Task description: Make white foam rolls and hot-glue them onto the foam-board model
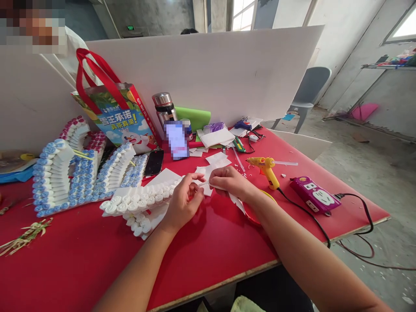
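Observation:
My left hand and my right hand meet above the red table, thumbs and fingers pinched. Between them runs a thin white paper strip, held at both ends. A wider white piece hangs below my right hand. Beside my left wrist lies a white piece covered with rows of rolled white rosettes, partly hidden by that hand. Flat white paper sheets lie just beyond my fingers. A yellow glue gun with a clear glue stick rests right of my right hand.
Blue-and-white rosette pieces, a shopping bag, a steel flask and a lit, blurred phone screen stand left and back. A purple power box with cables sits near the right edge. A white board borders the back.

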`<state>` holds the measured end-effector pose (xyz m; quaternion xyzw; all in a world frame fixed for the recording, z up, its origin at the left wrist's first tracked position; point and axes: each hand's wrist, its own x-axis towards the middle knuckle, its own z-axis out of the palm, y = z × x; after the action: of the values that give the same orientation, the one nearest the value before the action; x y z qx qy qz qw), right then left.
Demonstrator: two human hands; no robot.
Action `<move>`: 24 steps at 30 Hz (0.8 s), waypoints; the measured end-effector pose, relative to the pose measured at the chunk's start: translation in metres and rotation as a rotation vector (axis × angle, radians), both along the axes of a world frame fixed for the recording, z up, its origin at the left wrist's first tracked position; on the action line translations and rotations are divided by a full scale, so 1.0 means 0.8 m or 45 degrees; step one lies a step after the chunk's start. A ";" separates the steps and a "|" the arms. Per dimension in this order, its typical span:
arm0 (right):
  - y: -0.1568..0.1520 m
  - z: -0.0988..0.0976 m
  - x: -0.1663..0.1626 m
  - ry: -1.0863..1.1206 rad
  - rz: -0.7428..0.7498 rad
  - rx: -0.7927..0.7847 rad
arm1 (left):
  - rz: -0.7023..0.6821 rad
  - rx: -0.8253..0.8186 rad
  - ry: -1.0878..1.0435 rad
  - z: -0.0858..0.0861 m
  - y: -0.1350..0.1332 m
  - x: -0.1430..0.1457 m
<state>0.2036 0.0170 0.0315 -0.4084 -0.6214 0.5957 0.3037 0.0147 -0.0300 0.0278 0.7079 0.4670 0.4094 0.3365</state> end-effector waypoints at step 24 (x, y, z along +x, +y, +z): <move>-0.011 -0.002 -0.014 -0.645 0.003 0.695 | -0.049 0.210 0.791 -0.008 0.003 -0.004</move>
<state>0.1920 0.0086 0.0298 -0.4461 -0.8134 0.2885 0.2371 0.0114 -0.0273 0.0213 0.8326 0.4991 0.2038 0.1271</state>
